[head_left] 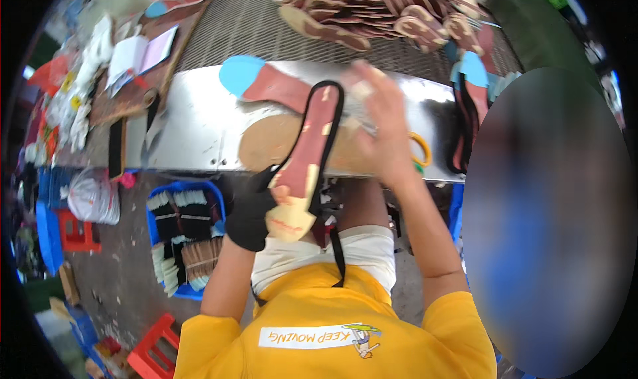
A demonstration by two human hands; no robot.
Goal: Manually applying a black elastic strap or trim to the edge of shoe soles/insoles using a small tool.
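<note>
My left hand (249, 213), in a black glove, grips a shoe insole (312, 133) near its wide cream-coloured end. The insole is reddish brown with cream patches and a black strip along its edge, and it stands tilted upward over the table's front edge. To its right is my bare right hand (385, 123), blurred by motion, with fingers stretched and thumb apart; nothing shows in it. Pale wraps appear on its fingers. Behind the held insole lies another insole (282, 90), reddish with a light blue end. A brown oval board (266, 139) lies beneath, partly covered.
On the metal table (199, 113), yellow-handled scissors (422, 149) lie beside my right wrist. A large heap of insoles (372, 13) sits on the mesh surface behind. More edged insoles (468, 113) stand at right. A blue basket (219, 199) of bundled pieces is below left.
</note>
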